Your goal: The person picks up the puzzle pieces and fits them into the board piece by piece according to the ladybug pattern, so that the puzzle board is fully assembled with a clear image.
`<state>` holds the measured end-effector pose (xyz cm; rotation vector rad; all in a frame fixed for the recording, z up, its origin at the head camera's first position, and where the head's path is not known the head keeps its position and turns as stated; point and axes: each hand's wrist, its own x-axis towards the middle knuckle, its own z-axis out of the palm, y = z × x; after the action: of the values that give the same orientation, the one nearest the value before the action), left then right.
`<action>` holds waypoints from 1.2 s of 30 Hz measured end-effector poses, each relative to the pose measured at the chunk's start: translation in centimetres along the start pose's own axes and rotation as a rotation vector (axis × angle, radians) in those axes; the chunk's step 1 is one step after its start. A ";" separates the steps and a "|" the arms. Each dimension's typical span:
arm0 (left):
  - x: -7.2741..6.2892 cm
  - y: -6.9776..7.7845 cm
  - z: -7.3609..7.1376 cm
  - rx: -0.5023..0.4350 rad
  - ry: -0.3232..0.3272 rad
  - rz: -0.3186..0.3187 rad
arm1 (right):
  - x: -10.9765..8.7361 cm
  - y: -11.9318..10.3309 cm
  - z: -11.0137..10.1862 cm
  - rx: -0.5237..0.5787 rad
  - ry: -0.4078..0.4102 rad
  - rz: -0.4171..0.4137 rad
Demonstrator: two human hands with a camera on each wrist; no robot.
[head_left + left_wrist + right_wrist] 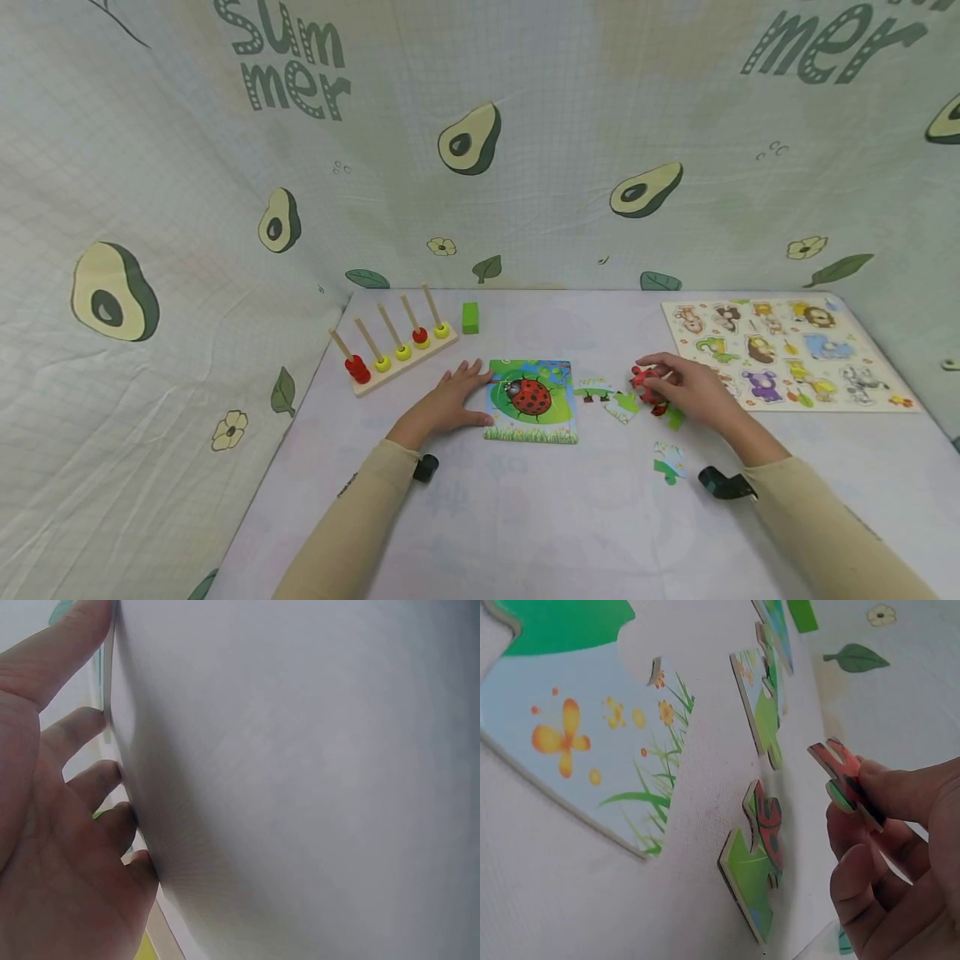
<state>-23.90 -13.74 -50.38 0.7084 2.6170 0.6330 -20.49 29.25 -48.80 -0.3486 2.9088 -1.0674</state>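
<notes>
A square ladybug picture board (531, 427) lies flat at the middle of the table. My left hand (450, 402) rests at its left side, thumb and fingers spread; in the left wrist view the fingertips (109, 774) touch the table. To the board's right, my right hand (693, 387) pinches a red and black puzzle piece (845, 774) between thumb and fingers, raised off the table. Beneath it lies a green and red puzzle piece (748, 870). Nearer the front is a puzzle piece with an orange butterfly (622, 742). More puzzle pieces (622, 407) lie between board and right hand.
A wooden peg stand (408, 363) with red and yellow beads stands at the back left, and a green block (470, 317) is beside it. An animal picture board (795, 354) lies at the back right. Printed cloth (555, 225) hangs behind the table.
</notes>
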 end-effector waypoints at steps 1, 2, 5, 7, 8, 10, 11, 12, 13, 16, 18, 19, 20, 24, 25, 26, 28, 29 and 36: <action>0.0 0.0 0.0 -0.001 0.001 0.002 | 0.0 -0.1 0.1 0.000 -0.002 -0.005; 0.0 -0.1 0.0 -0.002 0.001 0.002 | 0.0 -0.3 0.1 -0.001 -0.004 -0.005; 0.0 -0.1 0.0 -0.004 -0.002 0.001 | 0.0 -0.6 0.4 0.010 -0.004 0.003; 0.0 -0.1 0.0 -0.003 -0.006 -0.004 | 0.0 -0.7 0.6 0.021 -0.004 0.008; 0.0 -0.1 0.1 -0.001 -0.008 -0.007 | 0.0 -0.8 0.6 0.025 -0.001 0.010; 0.1 -0.1 0.1 0.000 -0.011 -0.011 | 0.1 -0.9 0.9 0.035 0.004 0.014; 0.1 -0.1 0.1 0.001 -0.011 -0.012 | 0.1 -0.9 1.1 0.042 0.001 0.019; 0.1 -0.1 0.1 0.003 -0.011 -0.013 | 0.2 -1.0 1.3 0.048 -0.004 0.025; 0.1 0.0 0.1 0.004 -0.011 -0.013 | 0.3 -1.0 1.4 0.054 -0.010 0.030; 0.0 0.1 0.0 0.001 -0.010 -0.013 | 0.5 -1.1 1.9 0.081 -0.037 0.027; 0.0 0.2 -0.1 0.000 -0.009 -0.012 | 0.7 -1.4 2.1 0.104 -0.048 0.011; 0.0 0.2 -0.1 0.000 -0.009 -0.011 | 0.7 -1.6 2.1 0.105 -0.049 -0.001; 0.0 0.2 -0.1 -0.003 -0.007 -0.009 | 0.8 -1.7 2.2 0.109 -0.047 -0.010; 0.0 0.2 -0.1 -0.003 -0.005 -0.001 | 1.1 -2.5 2.7 0.119 -0.038 -0.039; 0.0 0.1 -0.1 0.000 -0.006 -0.001 | 1.2 -2.6 2.9 0.120 -0.038 -0.042; 0.0 0.1 -0.1 0.001 -0.006 -0.001 | 1.3 -2.7 3.0 0.125 -0.041 -0.051; 0.0 0.0 0.0 0.004 -0.006 -0.003 | 1.5 -3.0 3.4 0.131 -0.044 -0.053; 0.0 0.0 0.0 0.003 -0.006 -0.003 | 1.6 -3.1 3.6 0.136 -0.046 -0.053; 0.0 0.0 0.0 0.008 -0.005 -0.006 | 2.2 -3.8 4.6 0.188 -0.064 -0.061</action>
<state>-23.95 -13.73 -50.41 0.7032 2.6175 0.6182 -21.43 23.05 -49.71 -0.4575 2.7298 -1.3003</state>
